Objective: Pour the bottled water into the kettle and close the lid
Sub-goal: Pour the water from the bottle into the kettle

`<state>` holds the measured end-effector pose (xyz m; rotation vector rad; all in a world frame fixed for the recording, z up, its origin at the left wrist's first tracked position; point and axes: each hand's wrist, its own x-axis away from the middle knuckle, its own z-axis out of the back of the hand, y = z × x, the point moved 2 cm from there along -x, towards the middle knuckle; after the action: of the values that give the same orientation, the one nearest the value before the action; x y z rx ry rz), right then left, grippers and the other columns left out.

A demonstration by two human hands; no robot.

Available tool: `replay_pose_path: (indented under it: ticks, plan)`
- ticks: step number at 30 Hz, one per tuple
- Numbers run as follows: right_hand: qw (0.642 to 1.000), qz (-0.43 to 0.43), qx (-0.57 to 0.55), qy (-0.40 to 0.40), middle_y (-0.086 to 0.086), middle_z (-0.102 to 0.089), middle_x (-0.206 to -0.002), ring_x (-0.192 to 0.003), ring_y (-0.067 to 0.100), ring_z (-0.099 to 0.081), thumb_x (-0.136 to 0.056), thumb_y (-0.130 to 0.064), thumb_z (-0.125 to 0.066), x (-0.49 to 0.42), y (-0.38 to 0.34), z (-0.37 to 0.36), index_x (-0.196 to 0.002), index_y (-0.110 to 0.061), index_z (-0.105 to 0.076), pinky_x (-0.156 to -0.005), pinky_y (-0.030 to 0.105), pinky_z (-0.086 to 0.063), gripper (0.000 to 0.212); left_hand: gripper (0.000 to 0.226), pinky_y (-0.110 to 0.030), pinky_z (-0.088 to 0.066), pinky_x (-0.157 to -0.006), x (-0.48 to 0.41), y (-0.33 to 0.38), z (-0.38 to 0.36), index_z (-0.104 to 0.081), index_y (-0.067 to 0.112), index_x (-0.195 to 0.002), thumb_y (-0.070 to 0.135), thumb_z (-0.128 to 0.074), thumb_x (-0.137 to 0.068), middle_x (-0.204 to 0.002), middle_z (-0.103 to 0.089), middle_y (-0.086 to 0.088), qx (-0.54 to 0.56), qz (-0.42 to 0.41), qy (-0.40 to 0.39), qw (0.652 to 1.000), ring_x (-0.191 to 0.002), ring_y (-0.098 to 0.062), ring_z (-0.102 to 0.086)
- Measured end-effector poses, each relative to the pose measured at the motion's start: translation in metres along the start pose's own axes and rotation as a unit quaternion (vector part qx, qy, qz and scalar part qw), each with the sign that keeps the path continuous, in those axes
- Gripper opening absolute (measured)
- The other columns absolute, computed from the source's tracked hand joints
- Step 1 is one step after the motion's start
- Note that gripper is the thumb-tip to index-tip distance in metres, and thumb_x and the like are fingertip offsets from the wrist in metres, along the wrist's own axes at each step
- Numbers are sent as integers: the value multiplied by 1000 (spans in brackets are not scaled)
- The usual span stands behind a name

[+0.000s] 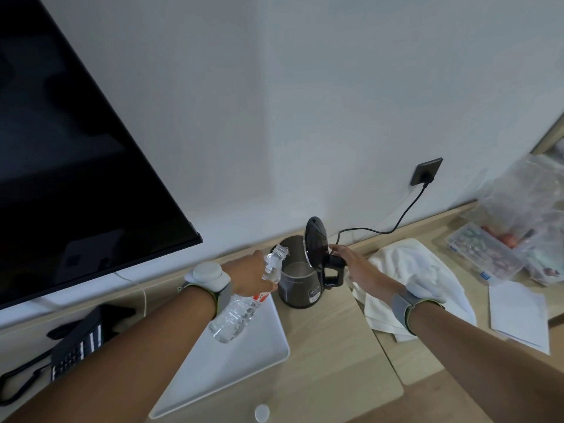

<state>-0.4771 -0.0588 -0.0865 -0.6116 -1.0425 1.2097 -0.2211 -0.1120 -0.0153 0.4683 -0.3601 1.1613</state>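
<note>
Left hand grips the clear water bottle, tilted with its uncapped neck over the open mouth of the dark kettle standing on the wooden surface. Kettle lid stands upright. Right hand rests on the kettle handle, fingers loosely curled; a white bottle cap lies near the front edge.

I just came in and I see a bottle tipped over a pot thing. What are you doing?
A person is filling a kettle. The left hand holds a clear water bottle tilted with its open neck at the kettle's rim. The right hand rests at the kettle's handle, and the lid stands flipped up. A white bottle cap lies on the wooden desk. The lid is not closed yet.
</note>
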Motion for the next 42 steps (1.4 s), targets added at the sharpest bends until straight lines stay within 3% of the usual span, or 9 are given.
replay_pose_path:
  ticks: [6, 10, 14, 22, 26, 30, 34, 38, 42]
  plan:
    - [999, 14, 36, -5, 15, -51, -143, -129, 24, -46, -112, -15, -29, 1, 5, -1, -153, -19, -35, -107, 35, -37, 42, 84, -28, -47, -71, -7, 3, 4, -31, -1, -145, 58, -58, -92, -100, -60, -3, -46, -2, -48, 998, -95, -21, -63]
    - [1000, 7, 19, 3, 11, -49, -147, -136, 28, -44, -110, -36, -29, 2, 12, -1, -153, -23, -37, -117, 46, -34, 46, 83, -23, -41, -57, -9, 1, 3, -34, 0, -143, 60, -59, -90, -91, -61, -1, -59, -2, -54, 997, -84, -18, -59]
    - [999, 13, 39, -2, 18, -41, -152, -141, 34, -39, -111, -23, -33, 2, 19, -3, -155, -18, -31, -116, 43, -32, 44, 81, -31, -55, -78, -12, 0, 1, -38, 0, -140, 60, -60, -90, -110, -69, -9, -86, -2, -44, 995, -98, -21, -68]
    - [1000, -9, 7, -6, 3, -40, -151, -144, 28, -34, -112, -26, -29, 3, 25, -3, -155, -29, -30, -117, 52, -29, 43, 77, -22, -45, -57, -11, 0, 2, -41, -1, -137, 60, -57, -92, -113, -70, -11, -109, -4, -51, 993, -87, -19, -63]
    - [1000, -5, 29, 1, 10, -38, -156, -143, 31, -35, -112, -20, -30, 4, 25, -6, -157, -26, -28, -113, 48, -31, 46, 85, -32, -56, -79, -15, 0, -3, -36, 0, -143, 59, -63, -89, -120, -66, -11, -108, 26, -56, 992, -103, -26, -67]
    - [1000, -11, 4, 6, 6, -43, -148, -132, 22, -41, -110, -39, -25, 10, 21, -10, -150, -34, -33, -111, 47, -34, 41, 82, -23, -44, -50, -15, 0, -3, -37, 2, -139, 62, -61, -87, -94, -64, -3, -112, 25, -66, 991, -76, -16, -62]
    - [995, -27, -92, 8, -10, -46, -135, -125, 7, -41, -84, -82, -20, 17, 16, -11, -137, -45, -42, -111, 43, -31, 69, 80, -23, -40, -47, -16, 2, -1, -37, 3, -137, 62, -59, -88, -87, -61, 0, -115, 20, -66, 991, -64, -10, -54]
    - [994, -18, -109, 15, -27, -51, -114, -106, -7, -50, -83, -85, -20, 19, 21, -11, -100, -66, -49, -103, 40, -34, 39, 81, -23, -40, -44, -18, 3, -2, -36, 3, -137, 63, -58, -88, -77, -60, 3, -111, 16, -70, 991, -61, -9, -56]
    - [994, -20, -107, 16, -35, -47, -123, -125, 8, -44, -80, -88, -20, 23, 17, -9, -107, -75, -46, -111, 42, -31, 40, 84, -22, -38, -40, -19, 1, -2, -33, 1, -137, 65, -56, -87, -75, -63, 3, -108, 16, -66, 992, -58, -9, -57]
